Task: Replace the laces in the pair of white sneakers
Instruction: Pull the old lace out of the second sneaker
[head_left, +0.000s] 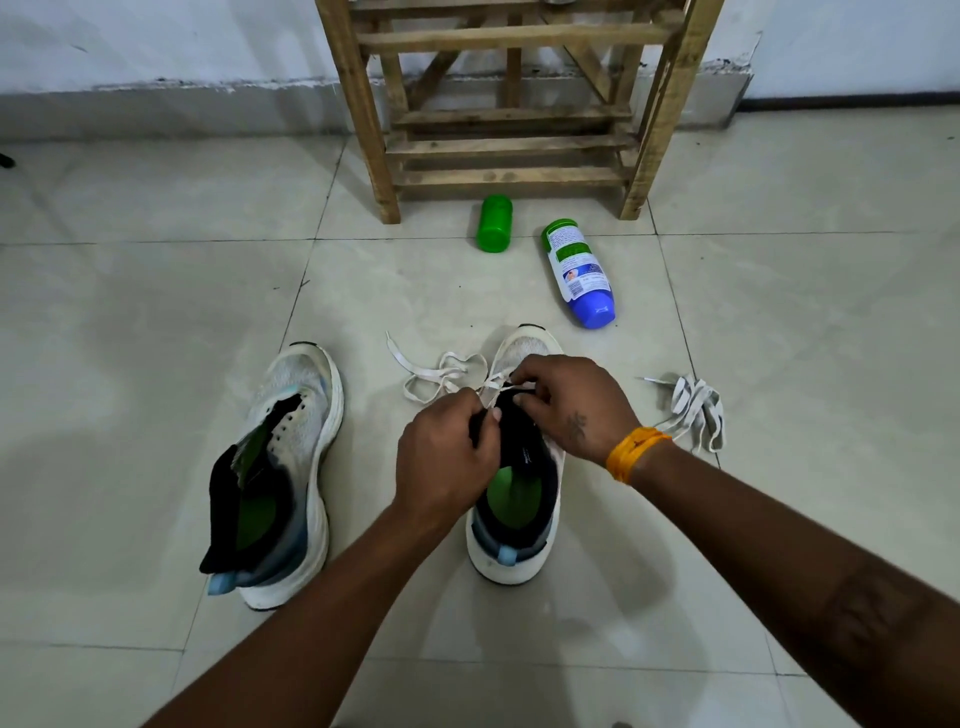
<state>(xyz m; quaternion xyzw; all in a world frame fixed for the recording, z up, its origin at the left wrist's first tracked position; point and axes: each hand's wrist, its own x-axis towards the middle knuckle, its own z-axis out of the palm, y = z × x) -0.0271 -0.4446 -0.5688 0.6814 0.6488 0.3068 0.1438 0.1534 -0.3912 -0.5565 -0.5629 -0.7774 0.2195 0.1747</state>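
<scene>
While I crouch over the tiled floor (156, 322), I'm partway thru lacing the right shoe (519, 499), which sits toe-away just in front of me. Both hands meet over its tongue, near the lower eyelets. My left hand (447, 457) has its fingers curled in, thumb tip showing, pinching what looks like the tongue edge or the lace (can't tell which, the knuckles hide it). My right hand (571, 405), w/ an orange band (636, 453) at the wrist, is arched over the eyelets, fingertips bent down and nipping the lace (441, 374). The lace's loose end loops out on the floor to the left of the toe.

The left shoe (283, 478) stands well apart to my left, tongue flopped open, eyelets bare, no lace in it. A second lace (696, 410) lies bunched on the floor to my right, near my wrist.

My guess: step in hand is feeding lace thru the eyelets of the right shoe. Next move needs the tip pushed thru a hole and drawn snug, tongue kept flat.

Farther off: a green bottle (494, 223) and a blue-capped bottle (579, 273) lying down, by a wooden rack (514, 145).
</scene>
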